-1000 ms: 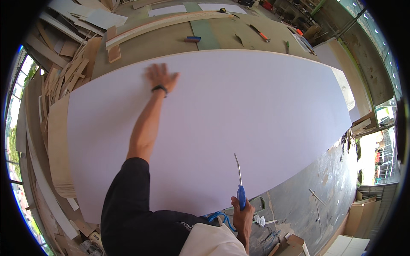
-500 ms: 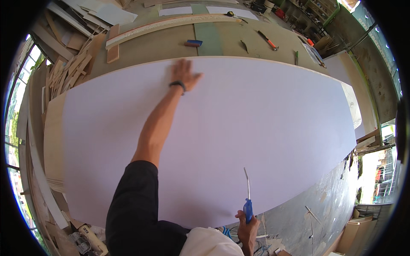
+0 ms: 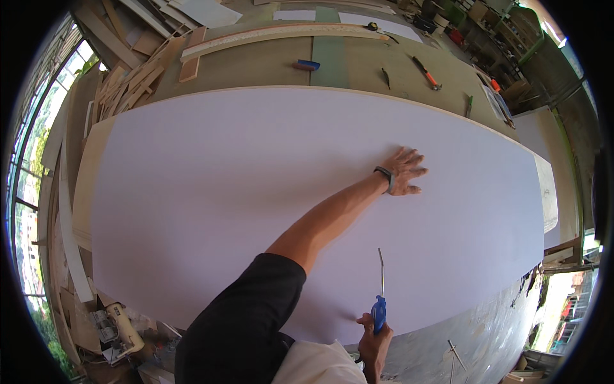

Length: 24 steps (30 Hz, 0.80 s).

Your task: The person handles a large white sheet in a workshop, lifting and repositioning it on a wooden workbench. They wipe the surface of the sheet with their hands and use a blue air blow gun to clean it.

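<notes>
left arm stretched way out, black sleeve at the shoulder, left hand (image 3: 404, 171) flat with fingers spread, right hand (image 3: 374, 336) low and close, fingers curled in a fist grip

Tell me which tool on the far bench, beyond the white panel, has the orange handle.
The long tool lying at an angle right of centre: dark shaft, orange handle end. The small block left of it is blue and red, and the slim tool between them is dark all over.
</notes>
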Each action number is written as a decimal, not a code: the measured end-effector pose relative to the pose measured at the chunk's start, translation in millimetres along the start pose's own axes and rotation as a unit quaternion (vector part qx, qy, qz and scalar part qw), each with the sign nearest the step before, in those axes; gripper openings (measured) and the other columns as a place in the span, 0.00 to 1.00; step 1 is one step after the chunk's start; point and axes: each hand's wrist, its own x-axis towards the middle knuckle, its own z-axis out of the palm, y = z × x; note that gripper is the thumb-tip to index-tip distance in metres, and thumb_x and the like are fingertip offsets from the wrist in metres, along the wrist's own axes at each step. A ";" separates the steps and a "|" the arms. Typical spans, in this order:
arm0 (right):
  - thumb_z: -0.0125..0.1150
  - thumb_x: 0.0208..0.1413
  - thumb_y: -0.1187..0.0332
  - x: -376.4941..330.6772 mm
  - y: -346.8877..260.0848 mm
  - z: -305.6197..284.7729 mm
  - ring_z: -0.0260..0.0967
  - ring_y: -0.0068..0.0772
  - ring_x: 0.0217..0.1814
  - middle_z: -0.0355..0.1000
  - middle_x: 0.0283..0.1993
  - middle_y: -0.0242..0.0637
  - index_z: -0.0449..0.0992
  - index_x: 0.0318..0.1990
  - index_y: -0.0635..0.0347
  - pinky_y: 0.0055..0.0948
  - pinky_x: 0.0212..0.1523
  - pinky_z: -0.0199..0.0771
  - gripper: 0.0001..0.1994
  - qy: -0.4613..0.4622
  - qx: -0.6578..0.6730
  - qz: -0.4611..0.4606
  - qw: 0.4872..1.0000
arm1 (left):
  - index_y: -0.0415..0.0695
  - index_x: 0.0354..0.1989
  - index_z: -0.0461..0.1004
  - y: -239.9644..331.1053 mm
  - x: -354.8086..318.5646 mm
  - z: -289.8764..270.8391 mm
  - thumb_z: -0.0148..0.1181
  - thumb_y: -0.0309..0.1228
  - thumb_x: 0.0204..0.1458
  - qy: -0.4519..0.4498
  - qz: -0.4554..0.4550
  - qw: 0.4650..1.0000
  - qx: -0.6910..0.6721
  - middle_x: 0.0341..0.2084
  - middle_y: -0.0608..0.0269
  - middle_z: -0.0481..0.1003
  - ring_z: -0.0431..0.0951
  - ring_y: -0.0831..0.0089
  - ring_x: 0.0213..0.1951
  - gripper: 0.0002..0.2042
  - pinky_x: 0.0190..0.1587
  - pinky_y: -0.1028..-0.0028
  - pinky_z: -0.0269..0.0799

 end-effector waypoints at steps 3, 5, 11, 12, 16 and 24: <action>0.65 0.61 0.64 -5.7 2.7 -5.4 0.81 0.41 0.34 0.80 0.30 0.48 0.80 0.40 0.69 0.38 0.39 0.76 0.13 -0.012 -0.006 0.000 1.000 | 0.52 0.71 0.62 -92.9 -68.2 -25.7 0.47 0.62 0.60 0.113 -0.112 0.986 0.039 0.73 0.50 0.54 0.49 0.51 0.75 0.37 0.74 0.46 0.41; 0.66 0.60 0.62 -11.9 10.5 -4.7 0.80 0.43 0.33 0.78 0.28 0.49 0.80 0.39 0.69 0.40 0.38 0.75 0.14 -0.012 -0.014 -0.007 1.000 | 0.49 0.69 0.63 -188.0 -155.1 -71.8 0.48 0.60 0.61 0.107 -0.276 0.951 0.094 0.72 0.48 0.56 0.50 0.48 0.74 0.34 0.72 0.43 0.45; 0.69 0.58 0.61 -24.4 35.1 5.0 0.79 0.51 0.30 0.77 0.27 0.51 0.79 0.38 0.68 0.40 0.34 0.75 0.15 -0.041 0.023 -0.032 0.998 | 0.59 0.79 0.38 -348.6 -532.8 -143.1 0.30 0.75 0.57 0.091 -0.754 0.640 0.114 0.78 0.48 0.37 0.33 0.44 0.78 0.47 0.73 0.38 0.29; 0.69 0.58 0.61 -28.6 34.2 7.5 0.80 0.48 0.29 0.78 0.27 0.51 0.78 0.37 0.67 0.39 0.32 0.74 0.15 -0.034 0.015 -0.041 0.998 | 0.58 0.79 0.38 -347.5 -574.4 -144.7 0.29 0.76 0.56 0.087 -0.791 0.593 0.122 0.78 0.47 0.36 0.34 0.43 0.78 0.49 0.73 0.38 0.30; 0.69 0.58 0.61 -48.2 36.3 20.8 0.78 0.41 0.26 0.77 0.27 0.50 0.76 0.34 0.68 0.39 0.30 0.73 0.15 -0.040 0.030 -0.044 0.998 | 0.53 0.79 0.40 -320.7 -646.1 -144.2 0.30 0.76 0.55 0.069 -0.828 0.537 0.147 0.77 0.38 0.38 0.39 0.36 0.76 0.50 0.71 0.34 0.35; 0.71 0.58 0.58 -61.1 -33.5 71.3 0.64 0.47 0.18 0.70 0.20 0.50 0.74 0.29 0.69 0.42 0.24 0.63 0.20 -0.158 -0.080 -0.113 0.978 | 0.49 0.75 0.54 -68.2 -405.3 -107.7 0.42 0.60 0.65 0.026 -0.248 0.964 0.089 0.76 0.40 0.45 0.41 0.36 0.75 0.36 0.73 0.38 0.36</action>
